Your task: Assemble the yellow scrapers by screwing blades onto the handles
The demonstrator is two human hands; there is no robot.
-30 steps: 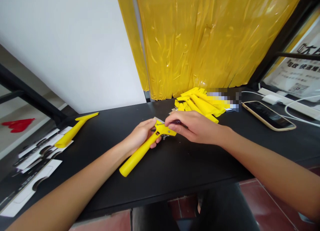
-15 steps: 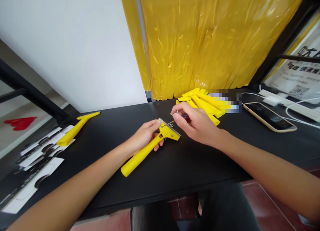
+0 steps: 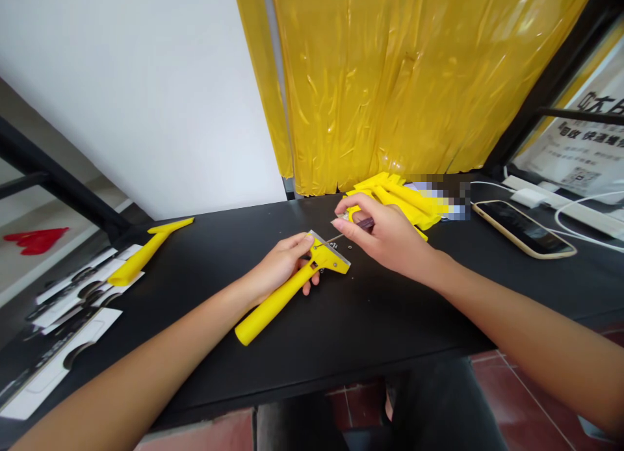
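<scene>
A: ok so what's in the left hand (image 3: 279, 262)?

B: Yellow scraper (image 3: 277, 301). Fingers are curled under its head and the thumb's on the top corner, so it's properly gripped. Handle slants down toward the person, just over the black surface (image 3: 361, 331); can't tell if the end touches.

A: And the right hand (image 3: 394, 238)?

B: Half curled, thumb and forefinger around a thin screwdriver (image 3: 365, 224) with a dark handle. Its shaft runs across to the scraper's head, near the screw by the left thumb. Can't tell if the tip's seated tbh.

A: Is that a metal blade (image 3: 342, 260) along the front edge?

B: Yep, and some tiny metal bits (image 3: 334, 245) lie right beyond it.

A: What else is lying around?

B: A heap of yellow handles (image 3: 414, 201) behind the right hand, a phone (image 3: 526, 227) further right, and over left another yellow scraper (image 3: 139, 259) resting partly on white-and-black packaging (image 3: 65, 373).
</scene>
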